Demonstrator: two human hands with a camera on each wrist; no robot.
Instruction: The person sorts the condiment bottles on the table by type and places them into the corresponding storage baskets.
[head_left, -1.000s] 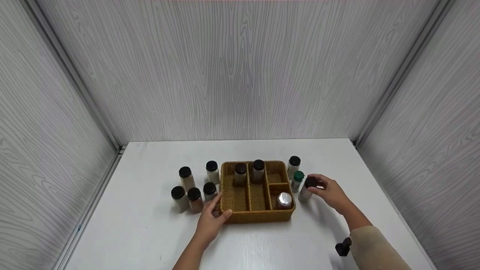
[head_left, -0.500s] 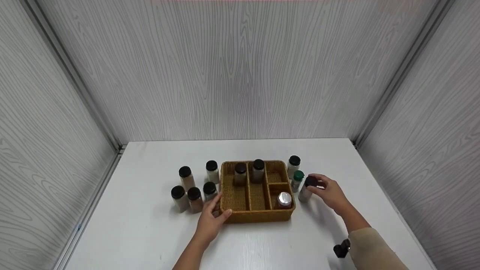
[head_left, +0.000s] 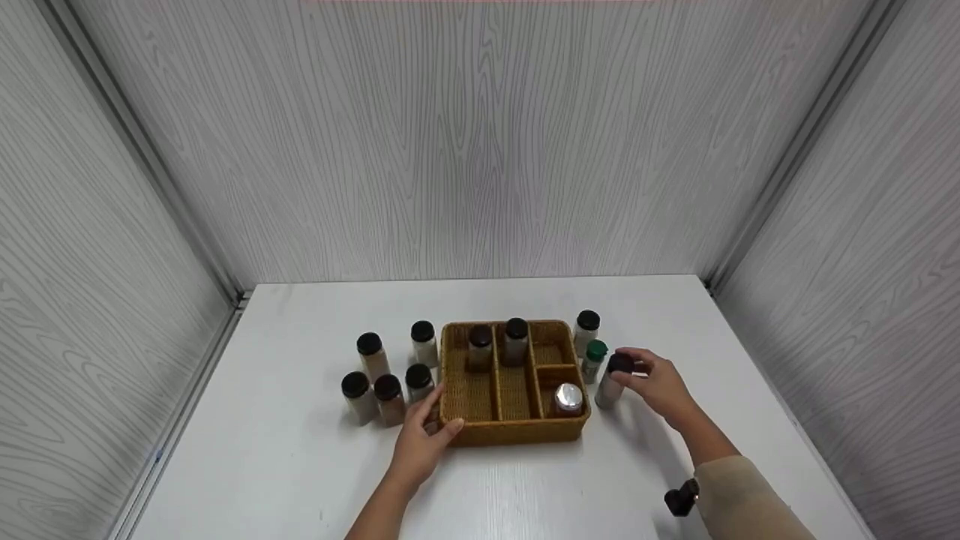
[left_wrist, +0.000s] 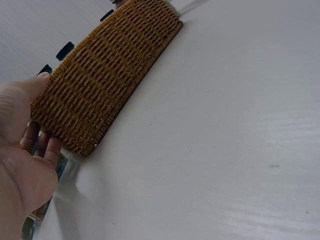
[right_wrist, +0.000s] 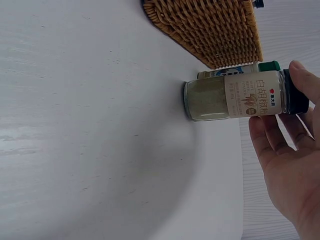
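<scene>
A brown woven basket [head_left: 517,433] with several compartments stands on the table. My left hand [head_left: 420,446] grips its front left corner, thumb on the front and fingers round the side, as the left wrist view also shows at the basket's woven wall [left_wrist: 105,75]. My right hand [head_left: 660,386] holds a glass spice jar [right_wrist: 210,97] of pale powder by its black lid, thumb on one side and fingers on the other. The jar is upright just right of the basket; whether its base touches the table I cannot tell. Close by it stands a green-capped jar [head_left: 592,364].
Inside the basket are two black-lidded jars [head_left: 516,345] at the back and a silver-lidded jar [head_left: 569,399] at front right. Several black-lidded jars [head_left: 390,401] stand left of it, another black-lidded jar [head_left: 587,330] at its back right. Pale panels [head_left: 480,150] enclose the table.
The right hand keeps hold of the spice jar, which has shifted only very slightly. The left hand and the basket have stayed in place.
</scene>
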